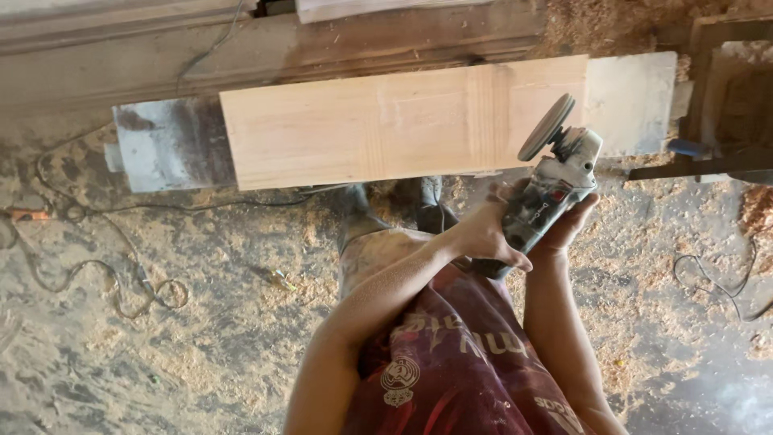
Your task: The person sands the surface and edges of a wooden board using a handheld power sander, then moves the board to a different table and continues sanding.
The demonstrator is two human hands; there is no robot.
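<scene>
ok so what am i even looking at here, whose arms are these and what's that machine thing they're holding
This is one picture from a camera worn on a person's head, looking straight down, so the arms are that person's own. There is no robot, only two bare hands.

Both hands grip a handheld angle grinder, a power tool with a round sanding disc at its front. The left hand wraps over the tool's body; the right hand cups it from the other side. The disc is tilted up, near the right end of a pale wooden plank; whether it touches the wood cannot be told.

The plank lies across a grey, worn bench. Below is a floor covered in sawdust, with loose cables trailing across it. The person's feet show just under the plank.
</scene>
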